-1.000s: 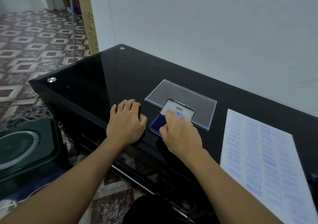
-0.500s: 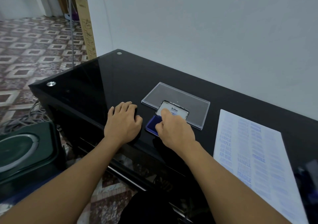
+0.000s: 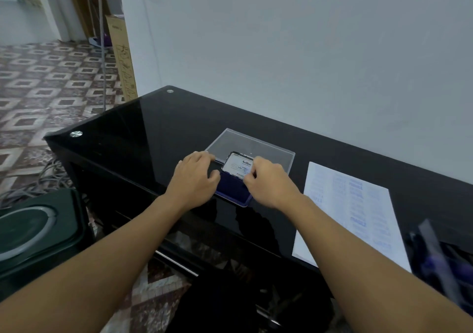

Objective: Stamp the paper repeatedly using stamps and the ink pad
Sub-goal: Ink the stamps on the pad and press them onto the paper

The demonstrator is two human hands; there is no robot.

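Note:
An open ink pad [image 3: 230, 188] with a blue pad lies near the front edge of the black glass table [image 3: 153, 133]. Its lid [image 3: 239, 162], with a white label, stands tilted up behind it. My right hand [image 3: 268, 181] is over the pad's right side, its curled fingers pinching at the lid's lower edge. Anything else in those fingers is hidden. My left hand [image 3: 195, 181] rests flat on the table against the pad's left side, fingertips at a clear plastic case. The paper [image 3: 358, 204], covered with blue stamp marks, lies to the right. No stamp is visible.
The clear plastic case [image 3: 256, 144] lies flat behind the ink pad. A dark holder with pens [image 3: 440, 261] sits blurred at the table's right front. A dark speaker [image 3: 35, 230] stands on the floor to the left. The wall runs along the table's far side.
My left hand has slid forward and right, up against the ink pad. My right hand stays at the lid. The view has tilted up a little.

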